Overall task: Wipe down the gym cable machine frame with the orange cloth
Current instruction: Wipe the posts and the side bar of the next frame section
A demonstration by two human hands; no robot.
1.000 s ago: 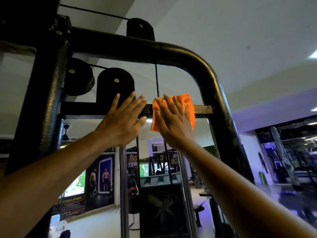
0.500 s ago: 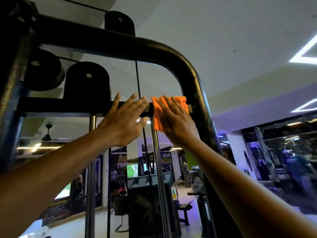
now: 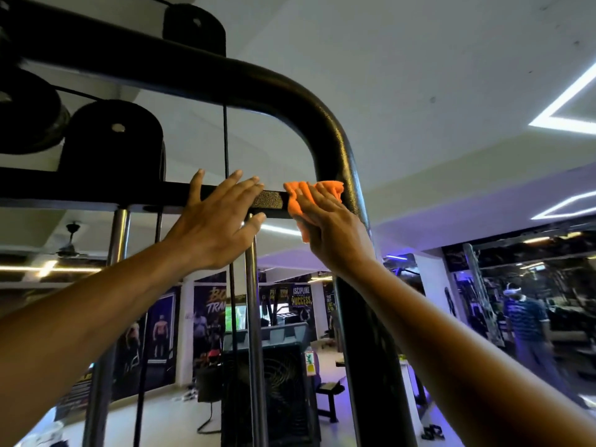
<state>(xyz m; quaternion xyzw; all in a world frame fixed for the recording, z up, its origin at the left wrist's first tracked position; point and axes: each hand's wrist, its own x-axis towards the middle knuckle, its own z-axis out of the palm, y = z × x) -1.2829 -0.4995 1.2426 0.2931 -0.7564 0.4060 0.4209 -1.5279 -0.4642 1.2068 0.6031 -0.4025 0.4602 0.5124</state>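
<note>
the right hand was pressed flat against the orange cloth, fingers straight and together, pinning it to the right end of the black crossbar where that bar met the curved upright of the cable machine frame. the cloth was bunched under the palm, its upper edge showing above the fingertips and touching the upright, a lower corner hanging below the bar beside the heel of the hand. the left hand lay open on the same crossbar just to the left, fingers spread and straight over the bar's front face, thumb under it, holding nothing. a short bare patch of textured black bar showed between the two hands. the frame's thick tube ran across the top from the left and bent down on the right. two black pulleys sat at the upper left above the crossbar, a third one higher behind the top tube, and a thin black cable dropped straight down between the hands' side and the pulleys. two steel guide rods descended from the crossbar toward the weight stack below. behind the machine were gym posters on the far wall, a bench on the floor, and at the right a person in a striped shirt, blurred. white strip lights crossed the ceiling.
</note>
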